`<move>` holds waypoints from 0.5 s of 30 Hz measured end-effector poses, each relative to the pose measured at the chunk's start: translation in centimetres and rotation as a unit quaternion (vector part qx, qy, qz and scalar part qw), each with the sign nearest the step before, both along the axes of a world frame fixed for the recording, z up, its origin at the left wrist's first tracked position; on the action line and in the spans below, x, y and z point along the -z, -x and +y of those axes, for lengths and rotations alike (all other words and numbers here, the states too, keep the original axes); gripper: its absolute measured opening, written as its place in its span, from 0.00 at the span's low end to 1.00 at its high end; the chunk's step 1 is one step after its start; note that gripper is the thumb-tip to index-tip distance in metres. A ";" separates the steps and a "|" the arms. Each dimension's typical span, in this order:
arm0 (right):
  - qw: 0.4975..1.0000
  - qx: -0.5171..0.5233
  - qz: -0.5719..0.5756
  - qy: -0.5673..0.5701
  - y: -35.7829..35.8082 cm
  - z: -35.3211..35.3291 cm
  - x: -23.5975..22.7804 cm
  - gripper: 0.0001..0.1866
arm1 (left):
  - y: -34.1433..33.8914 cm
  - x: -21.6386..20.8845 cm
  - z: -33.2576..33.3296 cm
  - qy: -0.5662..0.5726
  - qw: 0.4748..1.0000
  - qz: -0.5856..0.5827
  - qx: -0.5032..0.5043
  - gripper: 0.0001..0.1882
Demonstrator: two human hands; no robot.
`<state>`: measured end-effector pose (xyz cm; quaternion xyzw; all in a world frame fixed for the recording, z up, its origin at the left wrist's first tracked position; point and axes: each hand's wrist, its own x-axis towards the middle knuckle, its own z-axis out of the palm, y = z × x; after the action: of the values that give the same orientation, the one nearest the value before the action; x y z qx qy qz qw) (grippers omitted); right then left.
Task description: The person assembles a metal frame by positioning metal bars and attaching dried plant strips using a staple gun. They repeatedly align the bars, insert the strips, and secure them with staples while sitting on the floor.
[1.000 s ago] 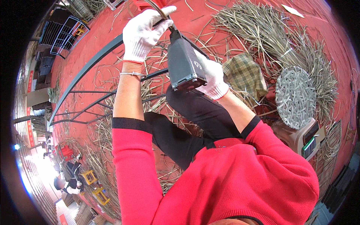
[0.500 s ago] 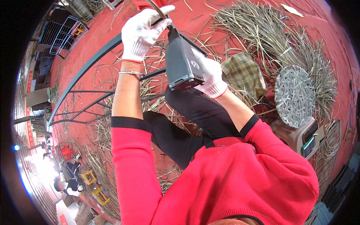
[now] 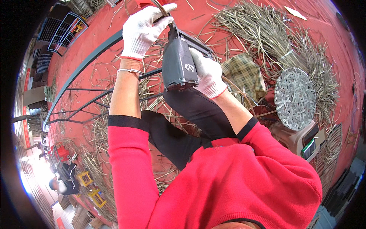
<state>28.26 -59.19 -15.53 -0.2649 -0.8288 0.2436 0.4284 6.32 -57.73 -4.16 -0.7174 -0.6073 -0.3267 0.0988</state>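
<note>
The right hand is wrapped around a dark grey power tool. Just left and farther off, the left hand seemingly pinches a thin strip at the tool's tip, above the metal frame.

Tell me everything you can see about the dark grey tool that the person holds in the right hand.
The dark grey tool looks like a boxy plastic power tool, perhaps a nail or staple gun. Its flat base faces the camera and bears a small white emblem. It is tilted, with the nose pointing up and away. The gloved right hand grips it from the right side. The gloved left hand is beside its front end, near the curved metal frame.
</note>
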 end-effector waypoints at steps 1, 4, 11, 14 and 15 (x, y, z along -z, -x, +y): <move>1.000 -0.001 -0.001 0.000 0.0 0.0 0.1 0.37 | 0.0 0.0 0.0 -0.005 1.000 0.001 0.001 0.16; 1.000 0.002 -0.006 -0.004 -0.1 0.0 0.2 0.36 | -0.1 0.0 -0.2 0.001 1.000 -0.026 0.007 0.16; 1.000 0.012 -0.010 -0.010 -0.5 -0.3 0.0 0.32 | -0.8 -0.5 -0.8 0.021 0.999 -0.048 0.000 0.16; 1.000 0.007 -0.003 0.003 -0.6 -0.4 -0.2 0.30 | -1.2 -0.7 -1.0 0.006 1.000 -0.001 -0.018 0.16; 1.000 0.006 0.008 -0.002 -0.7 -0.4 -0.2 0.31 | -1.3 -0.8 -1.2 0.008 1.000 0.007 -0.022 0.16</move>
<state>28.97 -59.63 -15.32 -0.2669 -0.8245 0.2412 0.4367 7.62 -58.89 -3.32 -0.7069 -0.6249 -0.3143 0.1043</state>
